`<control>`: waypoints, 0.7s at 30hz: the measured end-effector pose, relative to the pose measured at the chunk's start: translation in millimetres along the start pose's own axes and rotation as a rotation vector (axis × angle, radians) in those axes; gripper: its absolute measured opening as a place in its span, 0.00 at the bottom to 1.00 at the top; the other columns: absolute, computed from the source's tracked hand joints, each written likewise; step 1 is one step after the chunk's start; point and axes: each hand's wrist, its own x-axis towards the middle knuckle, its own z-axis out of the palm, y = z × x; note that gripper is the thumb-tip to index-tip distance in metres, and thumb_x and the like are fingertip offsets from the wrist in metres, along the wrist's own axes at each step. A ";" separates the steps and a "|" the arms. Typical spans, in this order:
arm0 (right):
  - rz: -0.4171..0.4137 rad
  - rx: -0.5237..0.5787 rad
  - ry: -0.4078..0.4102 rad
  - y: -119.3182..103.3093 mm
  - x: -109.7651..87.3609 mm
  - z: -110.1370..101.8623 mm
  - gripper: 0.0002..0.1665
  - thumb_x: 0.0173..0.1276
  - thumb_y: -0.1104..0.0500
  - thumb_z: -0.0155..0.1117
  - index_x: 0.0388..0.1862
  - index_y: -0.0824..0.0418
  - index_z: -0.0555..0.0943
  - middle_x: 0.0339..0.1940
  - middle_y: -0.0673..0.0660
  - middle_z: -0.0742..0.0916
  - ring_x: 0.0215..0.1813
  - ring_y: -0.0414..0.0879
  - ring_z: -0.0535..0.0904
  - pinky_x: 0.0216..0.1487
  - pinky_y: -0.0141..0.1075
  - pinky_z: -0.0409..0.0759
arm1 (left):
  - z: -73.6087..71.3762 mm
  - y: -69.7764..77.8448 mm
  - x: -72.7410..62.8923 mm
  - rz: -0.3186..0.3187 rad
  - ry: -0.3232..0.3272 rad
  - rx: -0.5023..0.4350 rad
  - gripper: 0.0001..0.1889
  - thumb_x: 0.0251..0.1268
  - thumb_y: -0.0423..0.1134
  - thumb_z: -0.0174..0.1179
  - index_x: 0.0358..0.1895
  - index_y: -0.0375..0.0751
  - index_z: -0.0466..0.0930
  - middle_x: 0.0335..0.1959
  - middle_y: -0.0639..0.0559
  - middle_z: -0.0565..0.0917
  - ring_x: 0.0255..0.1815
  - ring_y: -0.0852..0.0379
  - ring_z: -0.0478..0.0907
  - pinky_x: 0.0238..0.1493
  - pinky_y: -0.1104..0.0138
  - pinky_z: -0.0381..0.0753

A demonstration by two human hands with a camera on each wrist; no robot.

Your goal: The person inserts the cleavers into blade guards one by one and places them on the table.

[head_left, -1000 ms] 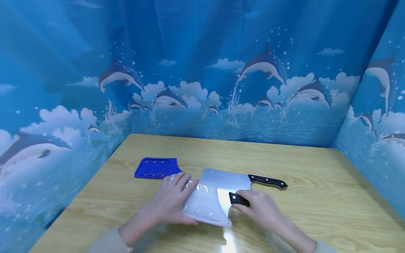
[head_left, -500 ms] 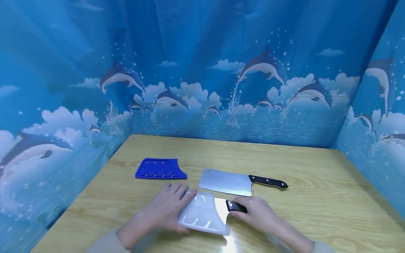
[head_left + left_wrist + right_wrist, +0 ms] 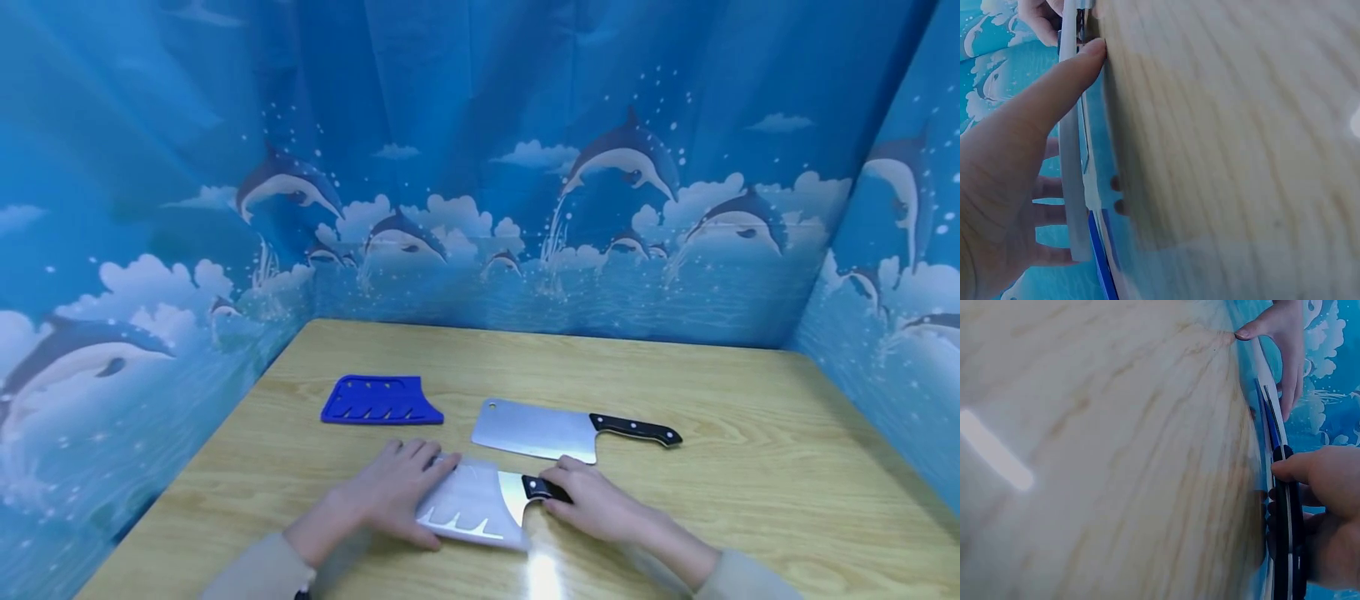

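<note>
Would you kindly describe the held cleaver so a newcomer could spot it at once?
On the wood-grain table, look between the left hand and the right hand. The held cleaver is there, partly sheathed in a translucent white cover, unlike the bare cleaver just beyond it.

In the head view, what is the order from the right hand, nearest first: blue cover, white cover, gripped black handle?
1. Gripped black handle: in right hand.
2. White cover: leftward, in left hand.
3. Blue cover: farther left, behind.

Lower centre, I see glossy plastic cover point(image 3: 468, 498), smooth metal cleaver point(image 3: 513, 492); beneath, shiny wood-grain tabletop point(image 3: 750, 433); top, cloth-like backdrop point(image 3: 480, 100).
</note>
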 end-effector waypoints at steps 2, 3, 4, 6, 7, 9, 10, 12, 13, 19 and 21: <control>-0.009 0.004 0.004 0.1 0.3 0.2 0.19 0.62 0.58 0.63 0.49 0.67 0.79 0.38 0.50 0.78 0.37 0.38 0.71 0.36 0.33 0.74 | -0.2 -1.5 0.9 0.006 -0.015 -0.008 0.54 0.39 0.75 0.58 0.69 0.44 0.59 0.61 0.42 0.68 0.60 0.44 0.65 0.56 0.44 0.66; -0.012 0.005 0.006 0.2 0.4 0.2 0.19 0.62 0.58 0.63 0.49 0.67 0.79 0.38 0.50 0.78 0.37 0.38 0.71 0.37 0.33 0.74 | -0.3 -2.1 1.4 0.008 -0.019 -0.011 0.54 0.40 0.74 0.57 0.69 0.44 0.59 0.61 0.42 0.68 0.60 0.44 0.65 0.56 0.44 0.66; -0.014 0.011 0.007 0.4 0.5 0.3 0.18 0.62 0.58 0.63 0.48 0.67 0.79 0.38 0.51 0.78 0.37 0.39 0.71 0.36 0.34 0.74 | 0.0 -3.0 2.0 0.009 -0.022 -0.011 0.54 0.40 0.74 0.57 0.69 0.43 0.59 0.62 0.42 0.68 0.61 0.44 0.65 0.56 0.44 0.66; -0.003 0.018 0.007 0.9 1.0 0.6 0.18 0.62 0.58 0.63 0.49 0.66 0.79 0.38 0.50 0.78 0.38 0.39 0.72 0.37 0.34 0.74 | 0.4 -4.1 2.9 0.009 -0.026 -0.014 0.54 0.40 0.74 0.57 0.69 0.42 0.58 0.62 0.42 0.68 0.61 0.44 0.65 0.57 0.44 0.65; 0.002 0.023 0.008 1.4 1.3 0.7 0.18 0.61 0.58 0.63 0.48 0.66 0.79 0.38 0.50 0.78 0.37 0.39 0.72 0.37 0.34 0.74 | 0.7 -4.8 3.6 0.008 -0.025 -0.013 0.54 0.40 0.74 0.57 0.69 0.42 0.58 0.62 0.42 0.68 0.61 0.44 0.65 0.57 0.44 0.65; 0.015 0.032 0.013 2.5 2.6 1.0 0.18 0.61 0.58 0.64 0.48 0.66 0.80 0.37 0.49 0.78 0.37 0.38 0.72 0.37 0.33 0.74 | 2.0 -6.0 4.9 0.007 -0.026 -0.011 0.55 0.40 0.76 0.56 0.69 0.41 0.58 0.63 0.42 0.68 0.62 0.44 0.65 0.57 0.44 0.65; 0.022 0.040 0.015 3.2 3.2 1.0 0.18 0.60 0.58 0.64 0.47 0.65 0.80 0.37 0.49 0.78 0.36 0.38 0.72 0.37 0.33 0.74 | 2.8 -6.5 5.6 0.008 -0.029 -0.010 0.56 0.40 0.76 0.55 0.69 0.41 0.58 0.63 0.42 0.67 0.62 0.44 0.65 0.57 0.44 0.65; 0.030 0.055 0.019 4.4 4.0 0.7 0.18 0.59 0.58 0.65 0.46 0.65 0.81 0.35 0.48 0.78 0.35 0.38 0.71 0.35 0.33 0.73 | 4.0 -6.9 6.8 0.009 -0.043 -0.009 0.57 0.40 0.79 0.52 0.69 0.40 0.58 0.63 0.42 0.67 0.62 0.44 0.64 0.57 0.45 0.65; 0.032 0.062 0.019 4.8 4.2 0.3 0.17 0.59 0.58 0.66 0.46 0.65 0.81 0.34 0.48 0.78 0.34 0.38 0.71 0.34 0.32 0.73 | 4.6 -7.1 7.3 0.009 -0.052 -0.010 0.57 0.40 0.79 0.50 0.70 0.40 0.58 0.64 0.42 0.67 0.63 0.45 0.64 0.58 0.45 0.65; 0.023 0.065 0.006 6.8 4.7 -0.1 0.18 0.59 0.58 0.65 0.47 0.65 0.81 0.33 0.47 0.77 0.33 0.37 0.69 0.33 0.31 0.71 | 8.4 -7.3 8.3 0.000 -0.086 -0.003 0.59 0.40 0.82 0.43 0.70 0.39 0.56 0.65 0.42 0.65 0.64 0.45 0.62 0.58 0.45 0.64; 0.022 0.058 0.012 7.4 5.4 0.4 0.18 0.59 0.58 0.65 0.47 0.65 0.81 0.33 0.47 0.76 0.33 0.37 0.69 0.32 0.31 0.71 | 9.3 -7.4 8.2 -0.004 -0.088 -0.003 0.59 0.40 0.82 0.43 0.70 0.39 0.55 0.66 0.42 0.64 0.64 0.45 0.62 0.59 0.45 0.64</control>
